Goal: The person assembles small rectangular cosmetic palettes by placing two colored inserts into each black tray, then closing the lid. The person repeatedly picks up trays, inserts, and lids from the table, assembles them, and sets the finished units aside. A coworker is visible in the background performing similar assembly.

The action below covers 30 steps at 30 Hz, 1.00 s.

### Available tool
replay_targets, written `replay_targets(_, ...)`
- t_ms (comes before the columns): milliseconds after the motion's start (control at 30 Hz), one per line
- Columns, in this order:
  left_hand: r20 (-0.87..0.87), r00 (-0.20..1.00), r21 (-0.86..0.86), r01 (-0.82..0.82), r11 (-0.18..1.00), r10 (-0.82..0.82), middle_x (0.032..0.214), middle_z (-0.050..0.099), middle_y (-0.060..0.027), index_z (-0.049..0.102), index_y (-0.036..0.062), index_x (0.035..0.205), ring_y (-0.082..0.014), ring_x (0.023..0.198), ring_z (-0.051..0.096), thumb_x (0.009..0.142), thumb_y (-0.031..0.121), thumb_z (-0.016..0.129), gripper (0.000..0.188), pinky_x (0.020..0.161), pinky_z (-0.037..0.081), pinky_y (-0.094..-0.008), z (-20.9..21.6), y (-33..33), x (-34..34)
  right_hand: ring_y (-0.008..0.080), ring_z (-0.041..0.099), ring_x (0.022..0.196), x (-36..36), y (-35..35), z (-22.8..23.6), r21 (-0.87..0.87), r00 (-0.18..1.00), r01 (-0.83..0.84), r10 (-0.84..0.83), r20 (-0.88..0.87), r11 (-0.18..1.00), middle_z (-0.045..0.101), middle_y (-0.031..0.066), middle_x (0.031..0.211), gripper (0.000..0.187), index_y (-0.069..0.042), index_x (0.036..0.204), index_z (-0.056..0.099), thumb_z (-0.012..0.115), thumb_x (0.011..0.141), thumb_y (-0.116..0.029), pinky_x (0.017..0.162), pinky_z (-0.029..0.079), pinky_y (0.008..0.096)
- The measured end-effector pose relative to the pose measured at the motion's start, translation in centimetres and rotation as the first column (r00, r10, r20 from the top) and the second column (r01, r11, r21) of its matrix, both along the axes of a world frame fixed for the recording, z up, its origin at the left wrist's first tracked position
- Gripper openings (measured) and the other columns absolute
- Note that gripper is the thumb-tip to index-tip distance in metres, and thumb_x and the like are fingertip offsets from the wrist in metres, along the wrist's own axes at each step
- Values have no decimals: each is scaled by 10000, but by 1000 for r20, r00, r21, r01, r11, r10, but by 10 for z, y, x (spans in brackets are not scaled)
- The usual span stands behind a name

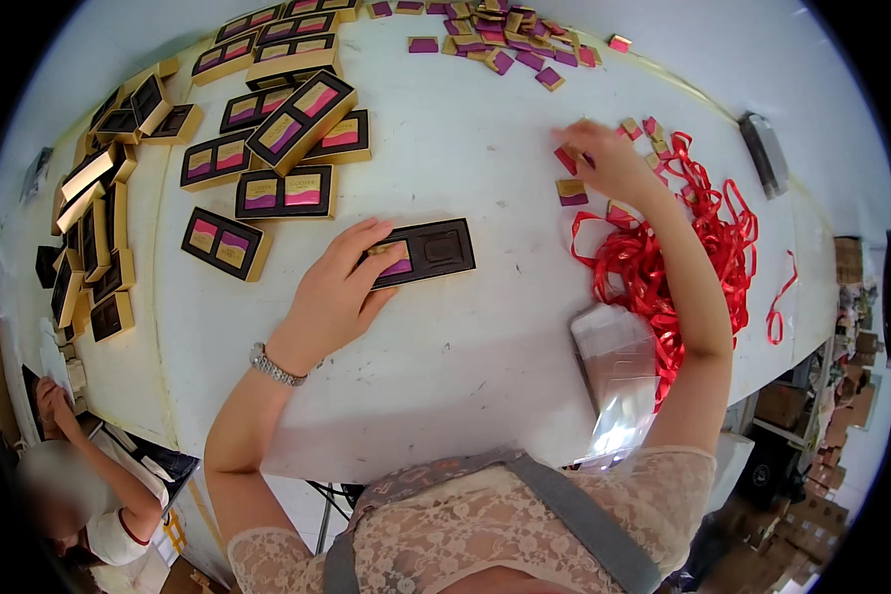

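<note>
Got a decent lane across the tabletop (520,337) between my box (444,249) and the ribbons (619,261), but stacked boxes (300,125) block my way forward-left.

Beige lace top (436,530), grey shoulder straps (586,520), silver link wristband (275,367).

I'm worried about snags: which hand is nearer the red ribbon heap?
Right. The right hand is just beyond the red ribbon heap, its forearm overlapping it in view; the left hand is well left of it, holding the open box.
</note>
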<state>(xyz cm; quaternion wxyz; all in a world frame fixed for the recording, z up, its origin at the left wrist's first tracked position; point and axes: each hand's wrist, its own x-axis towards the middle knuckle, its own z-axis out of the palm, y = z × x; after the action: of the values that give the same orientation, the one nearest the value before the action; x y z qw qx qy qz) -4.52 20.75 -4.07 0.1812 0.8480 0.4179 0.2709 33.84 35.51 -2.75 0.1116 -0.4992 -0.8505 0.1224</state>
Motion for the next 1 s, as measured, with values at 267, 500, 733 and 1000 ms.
replay_targets(267, 36, 999, 40, 11, 999, -12, 1347, 520, -126, 604, 61, 1237, -330, 1283, 503, 767, 43, 768, 498, 1005, 487, -398, -8, -1, -2, 337, 640, 979, -33, -30, 15, 55, 923, 309, -313, 221, 949, 637, 147, 1152, 307, -79, 1139, 695, 666, 840, -140, 844, 522, 388)
replay_targets(500, 77, 997, 13, -1, 1000, 0, 1345, 538, -122, 616, 59, 1196, -328, 1289, 508, 757, 84, 791, 473, 1019, 484, -397, -8, -1, -2, 232, 639, 898, -107, -70, 32, 256, 847, -384, 449, -286, 887, 679, 34, 912, 296, -91, 977, 704, 813, 702, -93, 792, 504, 366)
replay_targets(733, -52, 998, 83, -15, 996, 20, 1389, 533, -92, 620, 86, 1191, -329, 1335, 463, 753, 268, 808, 510, 1050, 450, -423, 1, -2, -15, 294, 571, 1167, -123, -98, 0, 357, 791, -572, 612, 1, 738, 588, 115, 1211, 313, -88, 1053, 687, 753, 785, -237, 931, 486, 436)
replay_targets(1000, -303, 795, 170, -498, 851, 525, 1566, 281, -200, 370, 88, 1485, -389, 1460, 227, 810, 450, 729, 846, 1182, 159, -552, 7, -20, -109, 328, 512, 1284, -122, -97, -19, 338, 688, -665, 722, -70, 666, 557, 102, 1351, 450, -11, 1166, 629, 782, 768, -154, 1051, 433, 483)
